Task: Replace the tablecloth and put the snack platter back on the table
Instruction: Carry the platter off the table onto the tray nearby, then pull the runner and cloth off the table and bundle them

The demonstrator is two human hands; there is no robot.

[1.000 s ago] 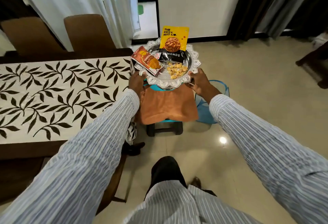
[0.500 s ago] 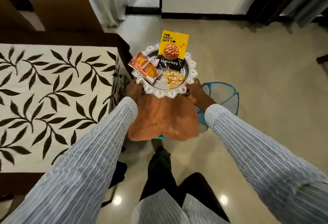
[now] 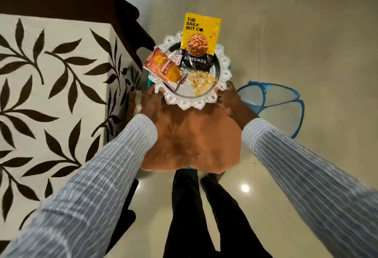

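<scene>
Holding the round silver snack platter (image 3: 190,78) by its near rim, your left hand (image 3: 152,102) and right hand (image 3: 230,99) each keep a tight grip so it stays level. It sits over the orange cloth (image 3: 192,139), right of the leaf-print tablecloth (image 3: 51,86). A blue mesh basket (image 3: 272,102) waits right.

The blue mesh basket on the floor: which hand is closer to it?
Right. The right hand grips the platter rim just beside the basket; the left hand holds the opposite rim, by the table.
</scene>
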